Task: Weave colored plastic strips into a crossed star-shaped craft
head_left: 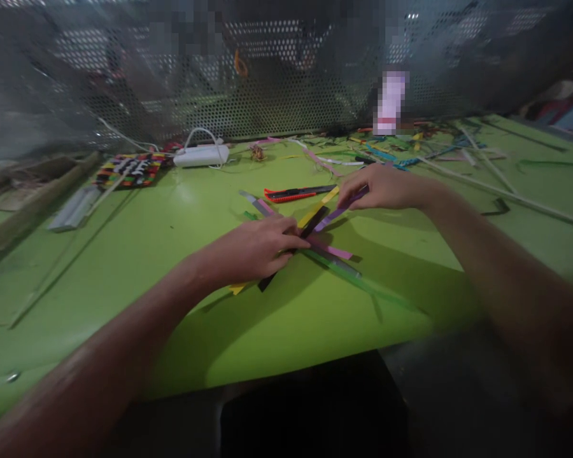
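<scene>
Several coloured flat strips [332, 251] (yellow, black, purple, pink, green) lie crossed on the green table [124, 267]. My left hand [253, 251] lies on the crossing point, fingers pressed down on the strips. My right hand [384, 187] pinches the far end of a purple strip [337, 213] that runs back toward the crossing. Part of the yellow and black strips is hidden under my left hand.
A red and black utility knife [296, 193] lies just behind the strips. A white power adapter [201, 154] and a woven multicoloured mat [130, 170] sit at the back left. Loose strips [410, 152] litter the back right. A perforated metal screen [267, 95] stands behind the table.
</scene>
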A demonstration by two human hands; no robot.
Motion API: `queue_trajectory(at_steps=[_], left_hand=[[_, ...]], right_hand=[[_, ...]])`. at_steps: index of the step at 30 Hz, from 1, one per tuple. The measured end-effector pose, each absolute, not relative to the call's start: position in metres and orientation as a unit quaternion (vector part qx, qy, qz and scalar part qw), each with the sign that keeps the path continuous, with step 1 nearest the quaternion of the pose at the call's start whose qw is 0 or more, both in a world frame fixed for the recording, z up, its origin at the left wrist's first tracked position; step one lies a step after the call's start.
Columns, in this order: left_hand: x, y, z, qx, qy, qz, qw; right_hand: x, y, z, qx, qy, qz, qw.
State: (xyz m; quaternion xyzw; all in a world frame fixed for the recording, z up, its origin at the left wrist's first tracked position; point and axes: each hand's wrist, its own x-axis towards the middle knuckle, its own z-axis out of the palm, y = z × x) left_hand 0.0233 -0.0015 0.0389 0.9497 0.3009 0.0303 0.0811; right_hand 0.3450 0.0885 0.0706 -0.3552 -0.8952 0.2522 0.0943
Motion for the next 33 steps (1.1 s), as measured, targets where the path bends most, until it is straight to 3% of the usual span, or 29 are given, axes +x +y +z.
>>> queue_trajectory(at_steps=[13,33], left_hand=[[0.017,-0.004,0.038,0.947,0.306,0.032,0.096],[0.018,-0.003,0.040,0.943,0.313,0.029,0.110]], right_hand=[[0.344,0.093,0.065,-0.332,-0.909,0.250,0.026],[0.344,0.093,0.063,-0.377,-0.871,0.315,0.024]])
